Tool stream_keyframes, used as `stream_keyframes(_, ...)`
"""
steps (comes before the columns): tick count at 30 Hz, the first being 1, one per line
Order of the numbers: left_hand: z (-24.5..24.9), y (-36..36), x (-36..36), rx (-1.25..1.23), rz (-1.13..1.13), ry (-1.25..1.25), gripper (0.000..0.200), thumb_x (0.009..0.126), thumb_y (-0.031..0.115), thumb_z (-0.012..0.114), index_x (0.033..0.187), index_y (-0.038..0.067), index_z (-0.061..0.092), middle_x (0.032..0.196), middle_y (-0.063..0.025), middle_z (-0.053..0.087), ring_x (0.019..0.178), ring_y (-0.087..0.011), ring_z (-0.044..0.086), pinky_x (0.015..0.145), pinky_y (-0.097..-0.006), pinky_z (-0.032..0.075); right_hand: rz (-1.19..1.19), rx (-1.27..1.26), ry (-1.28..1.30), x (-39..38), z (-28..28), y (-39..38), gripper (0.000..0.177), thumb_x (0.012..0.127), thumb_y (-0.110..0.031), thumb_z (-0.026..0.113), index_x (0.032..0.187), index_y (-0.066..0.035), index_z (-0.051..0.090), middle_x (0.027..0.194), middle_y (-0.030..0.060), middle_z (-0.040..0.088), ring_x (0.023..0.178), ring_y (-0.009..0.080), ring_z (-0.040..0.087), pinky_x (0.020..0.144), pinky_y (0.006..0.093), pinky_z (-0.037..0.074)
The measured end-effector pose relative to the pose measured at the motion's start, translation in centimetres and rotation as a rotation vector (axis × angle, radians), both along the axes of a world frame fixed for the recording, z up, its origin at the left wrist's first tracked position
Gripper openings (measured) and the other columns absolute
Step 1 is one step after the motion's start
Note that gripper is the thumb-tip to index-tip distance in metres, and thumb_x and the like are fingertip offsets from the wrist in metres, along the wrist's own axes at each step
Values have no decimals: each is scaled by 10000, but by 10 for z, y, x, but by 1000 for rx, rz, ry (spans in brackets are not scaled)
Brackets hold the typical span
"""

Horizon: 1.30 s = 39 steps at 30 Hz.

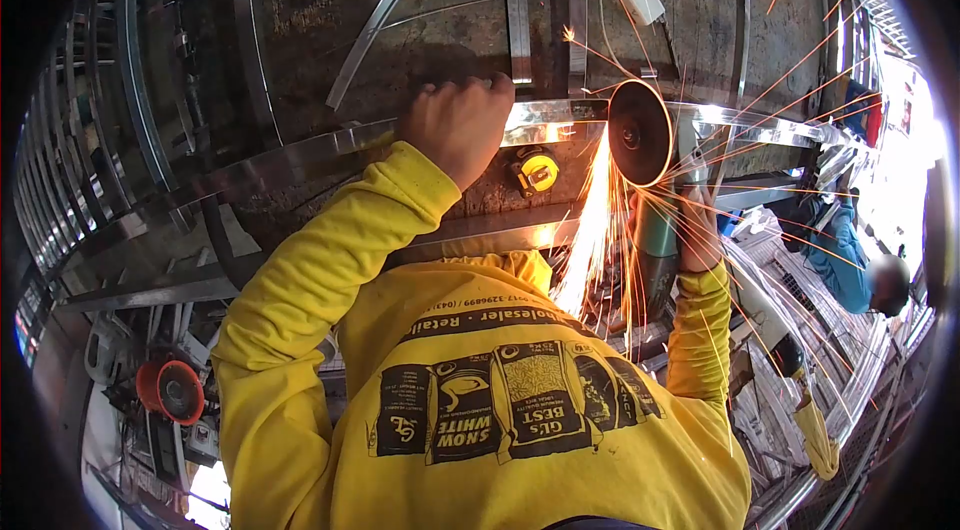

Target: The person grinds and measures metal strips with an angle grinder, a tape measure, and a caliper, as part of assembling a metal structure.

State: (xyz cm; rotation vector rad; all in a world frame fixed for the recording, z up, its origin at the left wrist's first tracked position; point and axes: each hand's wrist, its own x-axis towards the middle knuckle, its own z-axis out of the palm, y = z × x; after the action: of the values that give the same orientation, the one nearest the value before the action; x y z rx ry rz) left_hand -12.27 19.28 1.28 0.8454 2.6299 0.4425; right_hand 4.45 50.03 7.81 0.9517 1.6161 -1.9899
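Note:
My left hand is closed over a long shiny metal bar that runs across the view. An angle grinder with a green body is in my right hand, whose fingers wrap its far side. The grinder's round disc stands at the bar, and bright sparks stream from it toward me and out to the right. Between my hands, a yellow tape measure lies just below the bar.
Metal strips and a white box with a cable lie on the dark worktop. Another person in blue is at the right. An orange round object is at lower left.

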Motion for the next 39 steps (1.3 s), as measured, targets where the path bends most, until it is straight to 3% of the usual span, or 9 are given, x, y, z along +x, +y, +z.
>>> stream_keyframes(6,0,0,1,5,1,-14,94,906,107,588,993,75,606,832,-156,718,785,-359,736,681,-466,603,-74,14,8,-2,-1,-4,537,1041,-375,578,1424,-11,487,1288,112,622,1093,187,630,911,328,534)
stream_keyframes(8,0,0,1,2,-1,-10,92,906,106,586,990,75,607,831,-157,718,784,-360,736,680,-470,601,118,247,61,20,-23,17,536,1039,-374,580,1423,-11,488,1287,115,621,1094,193,632,914,329,533)
stream_keyframes(9,0,0,1,0,-1,-8,90,906,106,586,988,75,607,831,-158,718,784,-361,736,680,-472,600,331,450,101,48,-47,51,538,1038,-374,582,1424,-12,486,1288,115,619,1096,198,633,916,330,534)
stream_keyframes(11,0,0,1,6,4,-7,89,905,105,587,986,74,607,830,-159,717,786,-362,736,684,-475,599,356,440,79,50,-50,57,545,1038,-370,581,1435,-14,470,1288,122,617,1099,215,640,915,341,540)
stream_keyframes(13,0,0,2,4,6,-14,88,905,104,587,985,72,607,831,-160,717,788,-362,736,690,-477,598,71,110,-10,11,-16,15,556,1039,-366,576,1451,-17,445,1286,131,617,1094,235,652,909,358,552)
stream_keyframes(15,0,1,1,-3,7,-27,87,907,103,586,985,71,606,833,-161,717,790,-362,736,698,-477,598,-37,-15,-28,-9,6,-9,568,1038,-368,572,1462,-20,428,1284,136,617,1082,248,664,903,373,562)
stream_keyframes(30,1,0,0,-3,-2,-28,114,923,105,575,1024,63,607,860,-164,717,815,-365,736,723,-483,596,-32,-31,7,-16,12,-19,601,1013,-393,616,1441,-12,437,1246,151,633,986,247,689,770,394,612)
stream_keyframes(35,-1,-1,2,2,3,-13,116,917,98,576,1021,64,614,860,-161,716,816,-364,736,726,-479,596,-28,-105,24,-19,12,-15,576,1025,-387,600,1430,-7,448,1249,145,637,1020,244,688,835,385,597)
stream_keyframes(39,-2,-1,6,27,14,-13,104,892,84,591,992,67,614,851,-159,716,804,-366,732,722,-467,594,-3,78,95,-26,5,-13,571,1049,-421,530,1396,29,472,1219,147,652,1026,245,689,833,369,595)
